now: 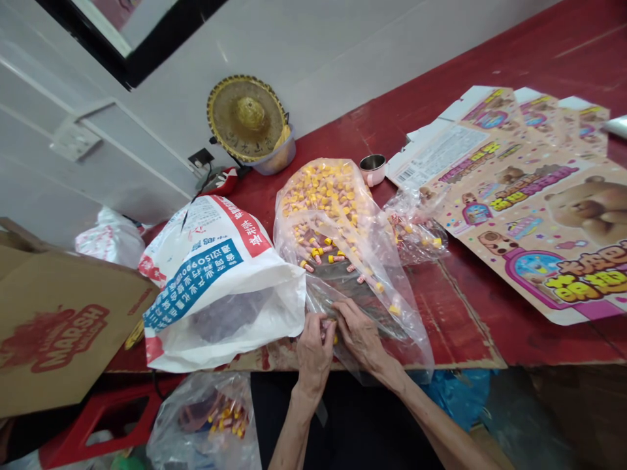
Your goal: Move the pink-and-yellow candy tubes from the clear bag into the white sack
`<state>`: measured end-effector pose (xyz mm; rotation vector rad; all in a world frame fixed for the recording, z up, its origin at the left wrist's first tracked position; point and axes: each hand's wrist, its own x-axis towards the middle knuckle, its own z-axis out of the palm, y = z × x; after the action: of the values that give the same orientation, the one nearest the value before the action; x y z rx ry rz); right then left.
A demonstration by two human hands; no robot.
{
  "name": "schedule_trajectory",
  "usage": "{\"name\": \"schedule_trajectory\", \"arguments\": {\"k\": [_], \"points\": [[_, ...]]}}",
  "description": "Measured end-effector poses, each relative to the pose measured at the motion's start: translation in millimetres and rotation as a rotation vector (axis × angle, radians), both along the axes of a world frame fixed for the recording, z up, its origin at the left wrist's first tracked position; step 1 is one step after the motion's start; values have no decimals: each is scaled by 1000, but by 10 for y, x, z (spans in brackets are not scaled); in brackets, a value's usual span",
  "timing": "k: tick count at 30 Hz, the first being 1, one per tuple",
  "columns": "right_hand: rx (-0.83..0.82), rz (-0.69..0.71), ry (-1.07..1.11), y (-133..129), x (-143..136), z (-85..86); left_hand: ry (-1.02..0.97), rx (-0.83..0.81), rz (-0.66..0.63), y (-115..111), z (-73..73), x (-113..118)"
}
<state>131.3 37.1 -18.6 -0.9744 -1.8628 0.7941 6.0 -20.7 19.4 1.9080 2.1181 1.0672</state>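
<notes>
Clear bag: the big clear plastic bag lies on the red worktop, its mouth at the near edge, its far end heaped with small yellow-capped pieces.
Loose pieces: a few yellow-and-pink ones are scattered further down inside the bag, towards the hands.
Left hand: the left hand is at the bag's mouth, fingers curled around a small pink-and-yellow piece; the grip itself is partly hidden.
Right hand: the right hand rests just beside the left one, fingers bent and pressing on the plastic film; whether it pinches anything, I cannot tell.
White sack: a printed woven sack lies open-mouthed left of the clear bag, touching it.
Small bag: a second clear bag with a few pieces sits right of the big one.
Flat cartons: printed, unfolded cartons are spread over the right of the worktop.
Cup: a small metal cup stands behind the bags.
Cardboard box: a brown box stands at the far left.
Below the edge: another bag of pieces sits low down by a red stool.
</notes>
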Motion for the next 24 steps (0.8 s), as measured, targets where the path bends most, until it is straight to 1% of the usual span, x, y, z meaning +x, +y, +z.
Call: {"name": "schedule_trajectory", "arguments": {"k": [7, 15, 24], "points": [[-15, -6, -14, -6, -6, 8, 2, 22, 2, 2, 21, 10], [17, -9, -2, -2, -18, 11, 25, 41, 19, 6, -12, -3], [-3, -10, -30, -13, -21, 12, 22, 17, 39, -2, -3, 1]]}}
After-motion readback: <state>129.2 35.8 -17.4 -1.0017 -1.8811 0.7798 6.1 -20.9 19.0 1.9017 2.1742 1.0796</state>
